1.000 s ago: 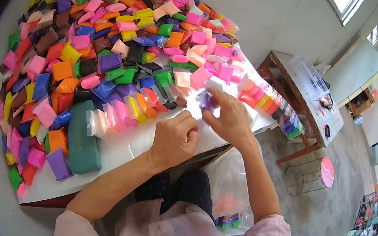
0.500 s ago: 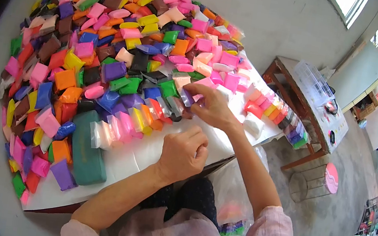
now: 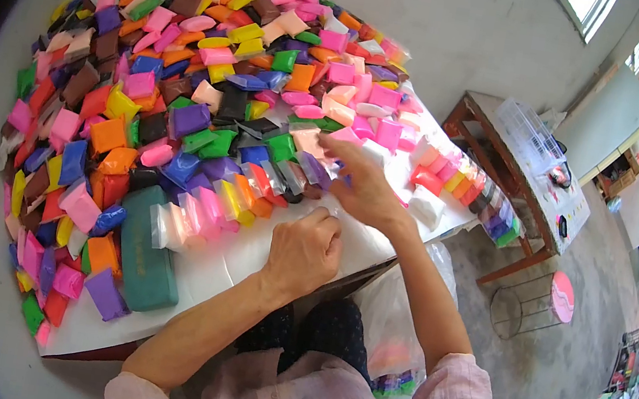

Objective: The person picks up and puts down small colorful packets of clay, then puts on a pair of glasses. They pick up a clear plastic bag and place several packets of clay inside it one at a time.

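A row of small plastic-wrapped packets in several colours (image 3: 226, 200) runs along the front of the white table, overlapping one another. At the row's right end lies a purple packet (image 3: 312, 169). Beside that packet is my right hand (image 3: 367, 190), its fingers apart and bent over the end of the row. My left hand (image 3: 303, 251) is closed with curled fingers just in front of the row; its palm side is hidden, so I cannot see what it holds, if anything. Behind both hands spreads a large heap of coloured packets (image 3: 192, 54).
A green case (image 3: 147, 256) lies at the row's left end. Another line of packets (image 3: 463, 189) reaches the table's right edge, next to a white packet (image 3: 426, 206). Below hangs a clear plastic bag (image 3: 392, 320). A stool (image 3: 561, 296) and wooden table (image 3: 473, 128) stand to the right.
My right hand has moved slightly right and its fingers have spread off the purple packet, which stays at the row's end. My left hand remains closed, slightly shifted left.
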A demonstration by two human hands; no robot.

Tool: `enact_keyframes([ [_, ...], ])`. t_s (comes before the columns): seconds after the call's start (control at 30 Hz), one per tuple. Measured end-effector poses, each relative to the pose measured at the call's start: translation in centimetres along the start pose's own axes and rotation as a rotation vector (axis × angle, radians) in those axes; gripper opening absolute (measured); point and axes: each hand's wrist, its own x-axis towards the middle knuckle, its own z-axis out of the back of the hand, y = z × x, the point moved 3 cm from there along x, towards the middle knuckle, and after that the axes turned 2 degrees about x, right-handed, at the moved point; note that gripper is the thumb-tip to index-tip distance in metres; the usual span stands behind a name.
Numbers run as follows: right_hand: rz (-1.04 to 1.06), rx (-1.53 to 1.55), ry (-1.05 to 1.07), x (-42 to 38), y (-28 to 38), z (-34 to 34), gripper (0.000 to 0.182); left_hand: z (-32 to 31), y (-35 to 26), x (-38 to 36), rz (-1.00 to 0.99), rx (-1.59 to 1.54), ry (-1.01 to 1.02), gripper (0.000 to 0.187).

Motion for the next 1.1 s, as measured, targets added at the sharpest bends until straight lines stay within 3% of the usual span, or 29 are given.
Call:
enact_keyframes([
  [0.07,-0.127,0.109,-0.083,-0.3,-0.1,1.9,0.058,-0.2,0.0,-0.1,0.002,-0.001,0.046,0.007],
  [0.17,-0.334,-0.291,-0.114,-1.0,-2.5,3.8,0.044,-0.4,-0.3,-0.1,0.003,-0.021,0.117,0.008],
  [0.37,-0.287,-0.621,-0.059,-2.5,-0.6,0.9,0.044,-0.4,-0.3,-0.1,0.015,-0.023,0.144,0.009],
  [0.53,-0.344,-0.568,-0.11,-5.0,1.4,1.2,0.046,-0.1,-0.3,0.1,0.037,-0.075,-0.007,0.008],
  [0.6,-0.31,-0.482,-0.129,-7.2,2.9,1.5,0.044,-0.1,-0.4,0.2,0.069,-0.061,0.02,0.014],
  [0.73,-0.351,-0.077,-0.103,-9.8,4.1,2.7,0.045,-0.4,-0.3,0.1,0.094,-0.02,0.041,0.022],
  [0.87,-0.371,-0.169,-0.202,-10.8,3.2,2.7,0.036,-0.8,-0.1,0.1,0.096,0.046,0.078,0.02],
  [1.1,-0.2,-0.487,-0.286,-10.4,4.1,1.0,0.02,-0.8,0.2,0.3,0.074,0.073,0.071,0.013],
])
